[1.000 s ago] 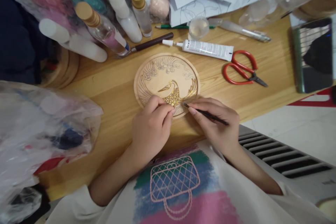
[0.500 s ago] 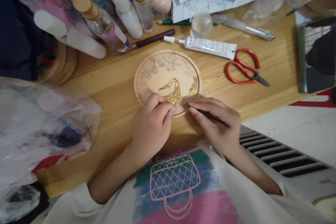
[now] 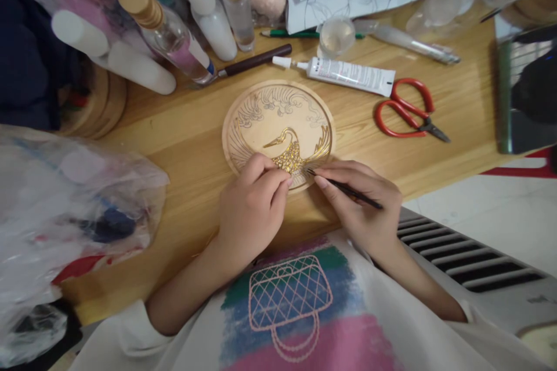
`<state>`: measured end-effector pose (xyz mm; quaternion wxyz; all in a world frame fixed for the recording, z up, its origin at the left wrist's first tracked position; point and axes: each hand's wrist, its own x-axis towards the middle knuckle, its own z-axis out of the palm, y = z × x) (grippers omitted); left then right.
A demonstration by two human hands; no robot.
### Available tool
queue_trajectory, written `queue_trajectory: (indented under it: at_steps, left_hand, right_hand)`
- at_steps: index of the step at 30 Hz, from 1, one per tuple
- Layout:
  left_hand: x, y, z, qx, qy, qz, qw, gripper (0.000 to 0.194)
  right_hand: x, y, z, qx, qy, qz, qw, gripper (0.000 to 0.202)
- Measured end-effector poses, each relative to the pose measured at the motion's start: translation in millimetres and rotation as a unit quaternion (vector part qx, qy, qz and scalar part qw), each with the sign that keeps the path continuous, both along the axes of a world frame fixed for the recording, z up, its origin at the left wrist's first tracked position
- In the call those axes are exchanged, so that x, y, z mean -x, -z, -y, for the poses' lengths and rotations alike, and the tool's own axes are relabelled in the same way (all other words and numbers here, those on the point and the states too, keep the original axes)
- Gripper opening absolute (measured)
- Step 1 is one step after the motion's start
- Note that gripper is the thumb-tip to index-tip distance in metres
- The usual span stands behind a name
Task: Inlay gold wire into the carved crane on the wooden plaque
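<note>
A round wooden plaque (image 3: pixel 256 133) lies on the table, drawn with a crane and swirling lines. Gold wire-like lines (image 3: pixel 289 156) trace the crane's head, neck, scaly body and part of the right wing. My left hand (image 3: pixel 256 197) rests over the plaque's lower left edge, thumb and forefinger pinched by the crane's body; whatever sits between them is too small to make out. In my right hand (image 3: pixel 365 191) is a pair of dark tweezers (image 3: pixel 348 188), gripped like a pen. Their tips are at the plaque's lower right, close to my left fingertips.
Behind the plaque lie a white glue tube (image 3: pixel 350 75), red-handled scissors (image 3: pixel 407 110), a dark pen-like tool (image 3: pixel 256 61) and a small clear cup (image 3: pixel 336 36). Bottles (image 3: pixel 174 40) stand at back left. A plastic bag (image 3: pixel 73 191) covers the left side; a dark device (image 3: pixel 528 93) lies right.
Both hands keep almost the same pose over the plaque. The tweezers' tips have shifted very slightly to the right. The view itself has moved a little.
</note>
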<state>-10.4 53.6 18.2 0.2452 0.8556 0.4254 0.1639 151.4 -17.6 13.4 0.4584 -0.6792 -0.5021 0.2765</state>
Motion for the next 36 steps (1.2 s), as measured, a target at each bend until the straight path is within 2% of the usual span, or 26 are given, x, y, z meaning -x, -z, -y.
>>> queue_trajectory:
  at_steps: [17,21,28,36]
  left_hand:
    - [2,-0.7,-4,-0.013,0.005,0.0,1.0,0.013]
    - [4,-4.4,-16,-0.002,0.047,-0.029,0.998,0.017]
    - [2,-10.6,-51,0.022,0.17,-0.057,0.984,0.019]
    - [-12,-14.2,-77,0.052,0.219,-0.126,0.966,0.01]
  right_hand:
    - [1,-4.8,-2,-0.01,-0.028,0.056,0.998,0.012]
    - [-2,-7.9,-3,-0.001,-0.047,0.063,0.997,0.013]
    - [-8,-8.7,-5,-0.009,-0.073,0.072,0.995,0.014]
    - [-12,-10.7,-9,-0.006,-0.102,0.074,0.992,0.013]
